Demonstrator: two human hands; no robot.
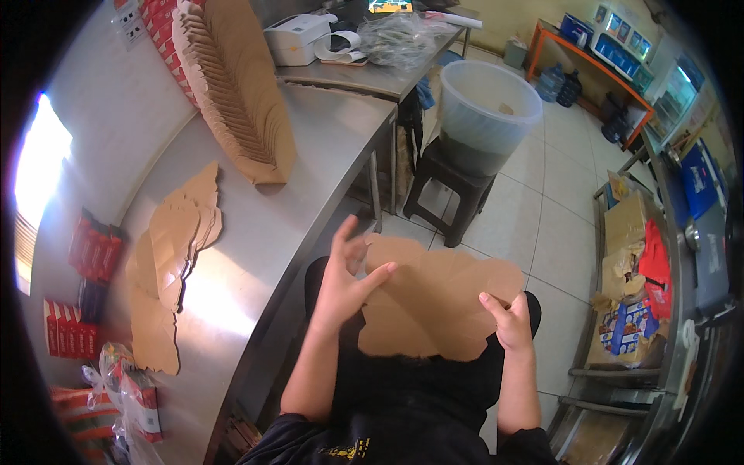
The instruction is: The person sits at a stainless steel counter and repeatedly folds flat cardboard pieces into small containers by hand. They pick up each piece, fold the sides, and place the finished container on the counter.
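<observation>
A flat brown cardboard box blank with scalloped edges lies above my lap. My right hand grips its right edge, thumb on top and the other fingers mostly hidden. At its left edge my left hand is open, index finger stretched up and thumb lying over the cardboard. On the steel table to my left, several similar blanks lie in a loose overlapping pile. Behind them leans a long, tightly packed stack of cardboard blanks.
A translucent tub stands on a black stool ahead. A white printer and clear plastic bags sit on the far table. Red boxes line the left wall. A metal rack with cardboard boxes is at right.
</observation>
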